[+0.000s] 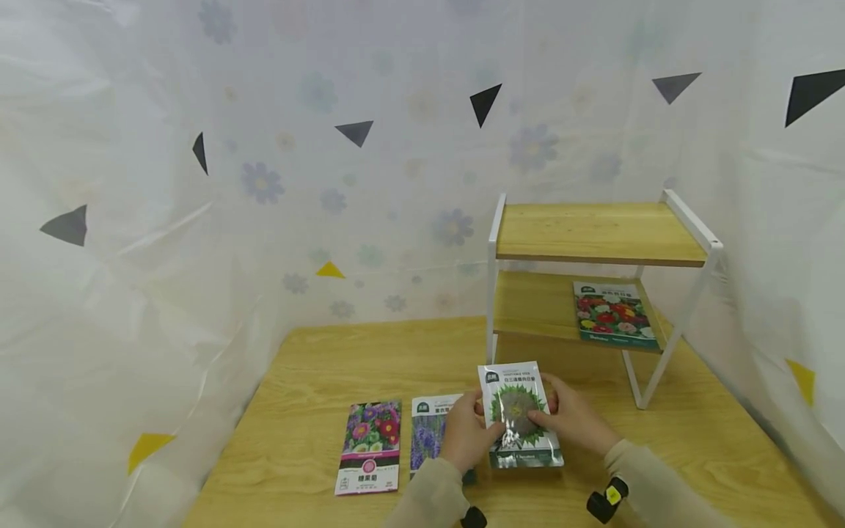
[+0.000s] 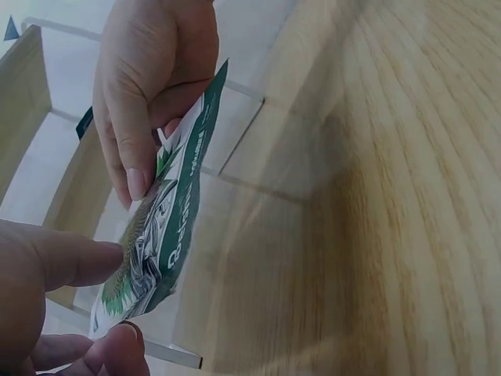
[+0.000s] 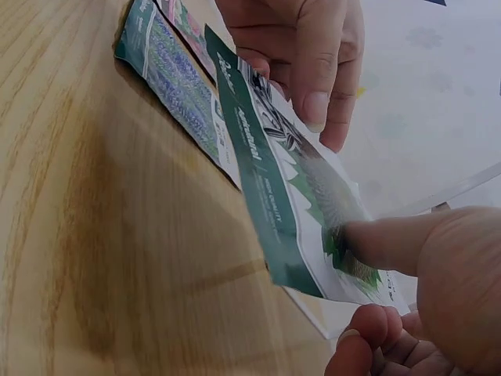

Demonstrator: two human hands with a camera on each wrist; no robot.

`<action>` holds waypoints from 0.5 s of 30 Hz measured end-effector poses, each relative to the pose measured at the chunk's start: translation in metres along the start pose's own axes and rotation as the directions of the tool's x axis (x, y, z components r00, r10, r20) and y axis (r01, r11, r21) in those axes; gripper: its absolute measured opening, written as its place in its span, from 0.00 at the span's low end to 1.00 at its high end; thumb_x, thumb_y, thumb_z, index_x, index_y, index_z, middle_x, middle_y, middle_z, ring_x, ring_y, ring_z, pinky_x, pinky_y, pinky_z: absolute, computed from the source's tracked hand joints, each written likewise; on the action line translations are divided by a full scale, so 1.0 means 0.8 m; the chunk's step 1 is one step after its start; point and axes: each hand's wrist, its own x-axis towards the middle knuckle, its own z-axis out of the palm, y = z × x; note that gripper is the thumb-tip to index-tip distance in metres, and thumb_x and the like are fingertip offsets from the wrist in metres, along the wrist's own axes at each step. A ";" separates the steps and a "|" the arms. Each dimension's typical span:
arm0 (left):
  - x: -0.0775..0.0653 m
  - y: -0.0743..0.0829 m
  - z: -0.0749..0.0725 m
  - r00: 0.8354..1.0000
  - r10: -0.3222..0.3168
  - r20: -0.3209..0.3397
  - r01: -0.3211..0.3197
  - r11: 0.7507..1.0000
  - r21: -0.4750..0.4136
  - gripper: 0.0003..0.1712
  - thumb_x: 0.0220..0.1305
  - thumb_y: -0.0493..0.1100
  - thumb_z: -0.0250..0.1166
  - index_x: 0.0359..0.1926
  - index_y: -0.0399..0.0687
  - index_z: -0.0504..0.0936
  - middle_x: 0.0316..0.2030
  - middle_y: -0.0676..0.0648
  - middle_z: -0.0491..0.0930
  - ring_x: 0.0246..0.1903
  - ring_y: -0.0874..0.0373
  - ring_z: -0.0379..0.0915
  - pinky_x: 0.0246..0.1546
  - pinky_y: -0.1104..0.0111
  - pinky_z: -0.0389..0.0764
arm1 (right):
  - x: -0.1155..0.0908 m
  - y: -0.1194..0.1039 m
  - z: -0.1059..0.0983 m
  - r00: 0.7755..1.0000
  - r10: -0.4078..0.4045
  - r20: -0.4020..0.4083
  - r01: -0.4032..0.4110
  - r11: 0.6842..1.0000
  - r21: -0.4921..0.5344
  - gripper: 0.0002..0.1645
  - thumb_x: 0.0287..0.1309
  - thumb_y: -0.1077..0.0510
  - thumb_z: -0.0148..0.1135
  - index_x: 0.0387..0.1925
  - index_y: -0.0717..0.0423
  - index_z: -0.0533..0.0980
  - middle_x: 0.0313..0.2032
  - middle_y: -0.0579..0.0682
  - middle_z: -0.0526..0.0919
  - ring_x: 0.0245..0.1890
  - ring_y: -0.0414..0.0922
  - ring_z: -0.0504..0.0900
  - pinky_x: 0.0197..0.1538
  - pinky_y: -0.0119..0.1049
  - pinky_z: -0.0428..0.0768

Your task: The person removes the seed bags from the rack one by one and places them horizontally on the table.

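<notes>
Seed packet (image 1: 517, 403), its band (image 3: 257, 184) apparently reading "HIGH QUALITY", is pinched by fingers (image 3: 317, 78) of left hand (image 1: 466, 434) and right hand (image 1: 578, 416).

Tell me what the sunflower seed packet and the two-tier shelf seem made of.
Sunflower seed packet: probably glossy plastic or foil film, given its sheen and rippled edge. Two-tier shelf: boards look like satin wood or veneer, judging by grain; white frame likely painted metal, being slim and smooth.

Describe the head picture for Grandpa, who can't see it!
A left hand and right hand hold a seed packet over a table. To the left lie a pink flower packet and a partly hidden purple one; at right, a red one sits on a shelf's lower board.
</notes>
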 end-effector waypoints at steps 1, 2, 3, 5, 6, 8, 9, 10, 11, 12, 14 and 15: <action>0.000 -0.001 0.000 1.000 0.005 0.005 -0.005 1.000 0.019 0.40 0.54 0.39 0.73 0.65 0.32 0.66 0.37 0.48 0.70 0.23 0.64 0.67 0.20 0.70 0.71 | 0.001 0.002 0.002 1.000 0.008 0.002 -0.008 1.000 -0.006 0.48 0.54 0.49 0.71 0.68 0.66 0.59 0.23 0.48 0.69 0.18 0.39 0.65 0.21 0.31 0.65; 0.000 -0.003 0.000 1.000 0.008 0.010 -0.009 0.999 0.048 0.40 0.55 0.40 0.72 0.65 0.31 0.65 0.37 0.48 0.70 0.23 0.63 0.67 0.21 0.70 0.71 | 0.001 0.003 0.003 1.000 0.010 0.009 -0.010 1.000 -0.003 0.48 0.54 0.50 0.71 0.68 0.66 0.59 0.23 0.48 0.69 0.18 0.39 0.65 0.21 0.32 0.65; 0.000 -0.004 0.000 1.000 0.013 0.012 -0.014 0.996 0.086 0.41 0.55 0.41 0.73 0.65 0.30 0.65 0.37 0.48 0.70 0.24 0.63 0.68 0.22 0.69 0.72 | 0.001 0.005 0.005 1.000 0.017 0.010 -0.017 1.000 -0.006 0.48 0.54 0.50 0.71 0.68 0.65 0.59 0.23 0.47 0.69 0.18 0.39 0.65 0.21 0.31 0.65; 0.000 -0.007 0.001 1.000 0.029 0.012 -0.031 0.985 0.170 0.42 0.54 0.44 0.73 0.65 0.30 0.66 0.39 0.47 0.72 0.27 0.61 0.70 0.25 0.68 0.74 | 0.001 0.006 0.008 1.000 0.022 0.016 -0.022 1.000 -0.002 0.47 0.54 0.49 0.70 0.68 0.66 0.59 0.23 0.47 0.68 0.18 0.39 0.65 0.21 0.31 0.64; 0.000 -0.008 0.001 0.999 0.032 0.014 -0.034 0.978 0.206 0.43 0.54 0.46 0.73 0.65 0.30 0.66 0.39 0.46 0.72 0.29 0.59 0.71 0.27 0.66 0.76 | 0.002 0.006 0.009 1.000 0.023 0.017 -0.023 1.000 0.001 0.47 0.54 0.50 0.70 0.68 0.66 0.59 0.23 0.47 0.68 0.18 0.39 0.65 0.21 0.31 0.64; 0.000 -0.009 0.002 0.999 0.035 0.009 -0.036 0.960 0.278 0.44 0.53 0.50 0.74 0.65 0.31 0.68 0.42 0.45 0.73 0.37 0.56 0.73 0.34 0.64 0.78 | 0.002 0.004 0.010 0.999 0.028 0.019 -0.028 1.000 -0.001 0.48 0.54 0.49 0.71 0.68 0.66 0.59 0.23 0.48 0.68 0.18 0.39 0.64 0.21 0.31 0.64; 0.000 -0.010 0.003 0.999 0.035 0.007 -0.035 0.953 0.302 0.45 0.52 0.51 0.74 0.64 0.31 0.68 0.44 0.43 0.73 0.40 0.53 0.73 0.37 0.62 0.79 | 0.002 0.004 0.011 0.999 0.027 0.017 -0.027 1.000 -0.004 0.48 0.54 0.49 0.71 0.68 0.66 0.60 0.23 0.48 0.68 0.18 0.39 0.64 0.21 0.31 0.64; 0.000 -0.010 0.003 0.999 0.032 0.006 -0.032 0.948 0.317 0.45 0.52 0.51 0.74 0.64 0.31 0.68 0.46 0.41 0.73 0.43 0.50 0.74 0.39 0.60 0.79 | 0.001 0.003 0.012 1.000 0.025 0.017 -0.025 1.000 -0.003 0.48 0.53 0.48 0.71 0.67 0.66 0.60 0.24 0.48 0.69 0.18 0.39 0.64 0.21 0.31 0.64; 0.000 -0.009 0.004 1.000 0.026 0.004 -0.026 0.945 0.327 0.45 0.51 0.51 0.75 0.64 0.31 0.69 0.47 0.40 0.73 0.44 0.48 0.74 0.42 0.58 0.79 | 0.002 0.001 0.013 0.999 0.031 0.015 -0.031 1.000 -0.005 0.48 0.53 0.48 0.72 0.67 0.66 0.61 0.24 0.48 0.69 0.18 0.39 0.65 0.21 0.31 0.64; 0.000 -0.009 0.004 1.000 0.016 0.003 -0.016 0.941 0.339 0.45 0.51 0.51 0.75 0.64 0.31 0.69 0.48 0.39 0.73 0.46 0.47 0.73 0.44 0.56 0.78 | 0.003 0.002 0.014 0.999 0.030 0.015 -0.029 1.000 -0.010 0.47 0.52 0.48 0.72 0.67 0.65 0.62 0.25 0.48 0.70 0.19 0.39 0.65 0.22 0.31 0.65; 0.000 -0.010 0.006 1.000 0.006 0.001 -0.006 0.930 0.369 0.45 0.50 0.52 0.75 0.63 0.31 0.70 0.51 0.36 0.72 0.49 0.43 0.72 0.48 0.53 0.77 | 0.004 0.004 0.017 0.999 0.024 0.022 -0.024 1.000 -0.012 0.47 0.51 0.48 0.72 0.66 0.66 0.63 0.25 0.48 0.70 0.19 0.39 0.66 0.22 0.31 0.65; 0.000 -0.011 0.006 1.000 0.002 0.003 -0.003 0.924 0.382 0.45 0.50 0.52 0.75 0.63 0.30 0.70 0.51 0.36 0.72 0.49 0.43 0.72 0.48 0.53 0.77 | 0.004 0.005 0.019 0.999 0.026 0.027 -0.026 1.000 -0.006 0.47 0.51 0.48 0.73 0.66 0.66 0.63 0.25 0.48 0.71 0.20 0.40 0.67 0.22 0.31 0.66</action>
